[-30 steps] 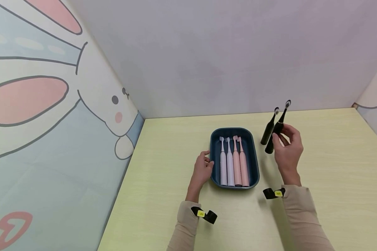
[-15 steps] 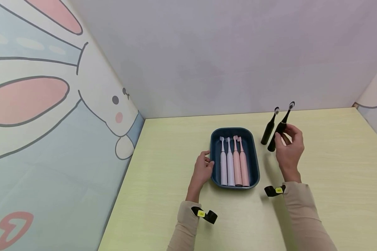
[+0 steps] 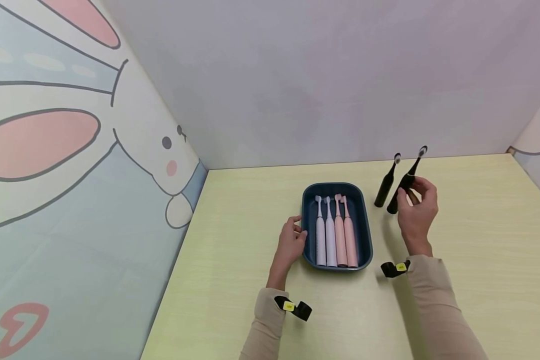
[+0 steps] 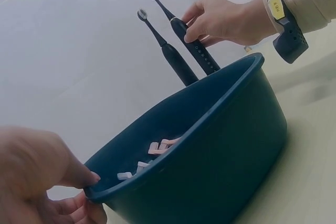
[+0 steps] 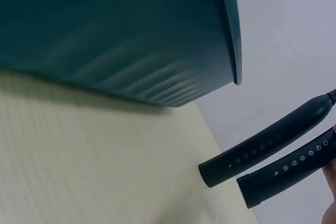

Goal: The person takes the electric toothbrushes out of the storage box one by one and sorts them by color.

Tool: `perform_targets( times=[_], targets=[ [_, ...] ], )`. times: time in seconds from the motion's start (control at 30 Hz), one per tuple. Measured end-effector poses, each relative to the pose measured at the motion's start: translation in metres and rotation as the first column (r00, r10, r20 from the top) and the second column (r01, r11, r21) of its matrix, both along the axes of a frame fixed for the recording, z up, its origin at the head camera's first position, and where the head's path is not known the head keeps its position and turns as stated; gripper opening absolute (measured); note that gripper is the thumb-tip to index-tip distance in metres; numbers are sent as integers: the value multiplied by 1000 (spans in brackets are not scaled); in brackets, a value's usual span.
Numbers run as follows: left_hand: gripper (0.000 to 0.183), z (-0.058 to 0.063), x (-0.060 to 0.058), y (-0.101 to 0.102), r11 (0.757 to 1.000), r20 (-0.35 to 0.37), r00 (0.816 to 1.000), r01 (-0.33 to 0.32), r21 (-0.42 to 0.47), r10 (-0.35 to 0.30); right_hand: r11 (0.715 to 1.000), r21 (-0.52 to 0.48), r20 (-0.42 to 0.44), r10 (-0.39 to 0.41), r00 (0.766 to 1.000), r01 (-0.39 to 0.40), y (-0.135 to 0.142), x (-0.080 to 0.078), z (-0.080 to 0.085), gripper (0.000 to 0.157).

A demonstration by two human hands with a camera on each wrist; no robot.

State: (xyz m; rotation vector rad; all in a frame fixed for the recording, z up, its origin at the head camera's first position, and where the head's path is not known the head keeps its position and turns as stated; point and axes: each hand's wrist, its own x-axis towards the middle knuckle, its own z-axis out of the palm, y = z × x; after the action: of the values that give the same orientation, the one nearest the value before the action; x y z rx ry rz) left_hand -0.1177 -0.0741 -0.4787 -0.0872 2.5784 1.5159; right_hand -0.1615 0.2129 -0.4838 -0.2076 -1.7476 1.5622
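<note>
My right hand (image 3: pixel 417 215) pinches a black electric toothbrush (image 3: pixel 408 180) between thumb and fingers, brush head up and tilted right. Just left of it a second black electric toothbrush (image 3: pixel 384 189) stands upright near the back of the table, free of any hand. The left wrist view shows my left hand (image 4: pixel 31 171) gripping the rim of a dark blue plastic bin (image 4: pixel 210 166), thumb over the edge and fingers outside. Side by side in the bin lie two pale lilac electric toothbrushes (image 3: pixel 320 240) and two pink ones (image 3: pixel 349 240), heads toward the back.
The bin sits on a light wood table (image 3: pixel 234 240), between my hands. A pale grey wall (image 3: pixel 297 100) rises behind the table's back edge. On the left stands a panel with a cartoon rabbit (image 3: pixel 148 150). Each wrist carries a black strapped camera (image 3: pixel 393 269).
My right hand has shifted slightly right and toward the back with its black toothbrush, widening the gap to the standing one. The left hand and the bin have stayed put.
</note>
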Motion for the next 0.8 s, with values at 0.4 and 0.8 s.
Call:
perform_targets(
  times=[0.4, 0.8],
  targets=[
    [43, 0, 0, 0, 1000, 8, 1000, -5, 0, 5, 1000, -11, -1, -26, 1000, 26, 6, -7, -14, 36],
    [43, 1, 1, 1, 1000, 14, 1000, -10, -7, 10, 999, -36, -12, -23, 1000, 22, 10, -13, -20, 36]
  ],
)
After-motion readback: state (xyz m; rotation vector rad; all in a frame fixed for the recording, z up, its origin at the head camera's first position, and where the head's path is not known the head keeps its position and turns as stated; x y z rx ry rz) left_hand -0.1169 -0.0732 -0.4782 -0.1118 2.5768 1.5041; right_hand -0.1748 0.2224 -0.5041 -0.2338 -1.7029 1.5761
